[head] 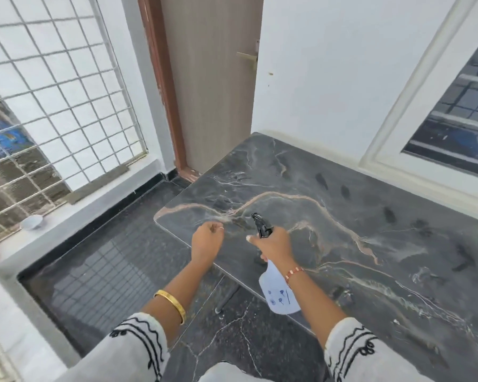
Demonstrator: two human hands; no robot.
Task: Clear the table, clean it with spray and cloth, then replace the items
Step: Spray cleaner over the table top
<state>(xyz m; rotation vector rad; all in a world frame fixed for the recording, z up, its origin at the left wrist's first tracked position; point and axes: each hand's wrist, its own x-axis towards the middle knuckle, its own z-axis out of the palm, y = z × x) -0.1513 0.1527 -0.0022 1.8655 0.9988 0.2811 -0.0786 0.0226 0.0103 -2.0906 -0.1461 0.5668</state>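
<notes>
A dark marble-patterned table [342, 216] with pale veins fills the right half of the head view, with dark wet-looking marks on its far side. My right hand [273, 244] grips a spray bottle [278, 293] by its neck, over the table's left part. The bottle's body is white with small blue flowers, and its black nozzle [261, 224] points away from me. My left hand [207, 239] hovers just over the table's left edge, its fingers curled and holding nothing. No cloth is in view.
A small white bowl [31, 222] sits on the window ledge at left, under a white metal grille [53, 106]. A closed door [213, 86] stands behind the table's far left corner. A window frame [425, 150] borders the table at right. Dark tiled floor lies at left.
</notes>
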